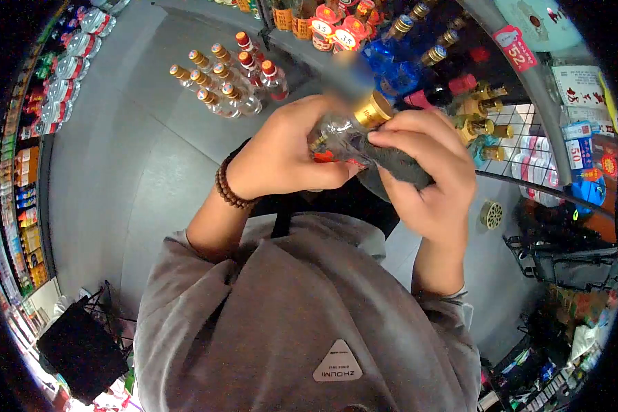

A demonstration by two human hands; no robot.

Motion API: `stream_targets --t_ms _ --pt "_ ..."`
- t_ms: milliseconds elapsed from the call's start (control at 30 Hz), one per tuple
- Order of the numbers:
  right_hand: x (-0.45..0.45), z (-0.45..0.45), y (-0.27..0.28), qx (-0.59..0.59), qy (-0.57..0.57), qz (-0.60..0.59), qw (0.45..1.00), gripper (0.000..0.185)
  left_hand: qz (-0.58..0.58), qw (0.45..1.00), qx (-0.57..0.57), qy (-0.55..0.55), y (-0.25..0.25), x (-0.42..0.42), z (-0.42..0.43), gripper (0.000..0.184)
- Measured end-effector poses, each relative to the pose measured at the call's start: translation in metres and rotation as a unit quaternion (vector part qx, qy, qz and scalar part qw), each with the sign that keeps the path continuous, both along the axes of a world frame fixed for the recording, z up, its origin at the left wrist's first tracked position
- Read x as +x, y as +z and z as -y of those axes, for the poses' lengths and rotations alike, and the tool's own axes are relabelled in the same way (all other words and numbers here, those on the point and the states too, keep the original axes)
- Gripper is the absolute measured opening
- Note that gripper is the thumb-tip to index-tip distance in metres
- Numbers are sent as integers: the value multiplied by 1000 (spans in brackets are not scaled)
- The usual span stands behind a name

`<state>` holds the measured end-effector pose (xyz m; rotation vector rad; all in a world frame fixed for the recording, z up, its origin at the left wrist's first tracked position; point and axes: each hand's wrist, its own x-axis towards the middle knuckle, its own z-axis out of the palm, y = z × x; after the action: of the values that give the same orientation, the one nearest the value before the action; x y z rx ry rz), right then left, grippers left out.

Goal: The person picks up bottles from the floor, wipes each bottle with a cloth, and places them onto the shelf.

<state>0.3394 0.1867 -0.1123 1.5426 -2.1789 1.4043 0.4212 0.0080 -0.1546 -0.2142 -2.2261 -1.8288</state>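
In the head view my left hand (285,154), with a beaded bracelet at its wrist, is wrapped round a clear glass bottle (336,128). The bottle has a gold cap (373,110) and a patch of red on its label; its lower part is hidden by my fingers. My right hand (429,158) pinches a dark grey cloth (402,163) and presses it to the bottle just below the cap. A blurred patch covers the area just beyond the bottle.
Several clear bottles with gold or red caps (230,89) stand on the grey tiled floor (165,172) ahead to the left. A shelf with blue bottles (391,69) and price tags (513,48) runs along the right. Stocked shelves (27,206) line the left; a round drain cover (491,214) lies at right.
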Motion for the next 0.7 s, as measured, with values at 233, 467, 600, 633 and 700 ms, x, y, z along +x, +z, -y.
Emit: stream_targets --t_ms 233,467,600,633,700 --pt "2 -7 -6 31 36 47 998 27 69 995 -17 -70 -5 6 7 46" --pt "8 -8 -44 29 -79 126 988 25 4 952 227 -207 -22 -4 14 57" --pt "2 -14 -38 -55 -161 224 960 16 -1 939 279 -200 -18 -3 17 55" --pt "2 -14 -35 -55 -161 225 959 16 -57 945 240 -213 -21 -8 19 54" --pt "2 -14 -27 -117 -129 317 932 17 -112 947 200 -225 -22 -10 17 53"
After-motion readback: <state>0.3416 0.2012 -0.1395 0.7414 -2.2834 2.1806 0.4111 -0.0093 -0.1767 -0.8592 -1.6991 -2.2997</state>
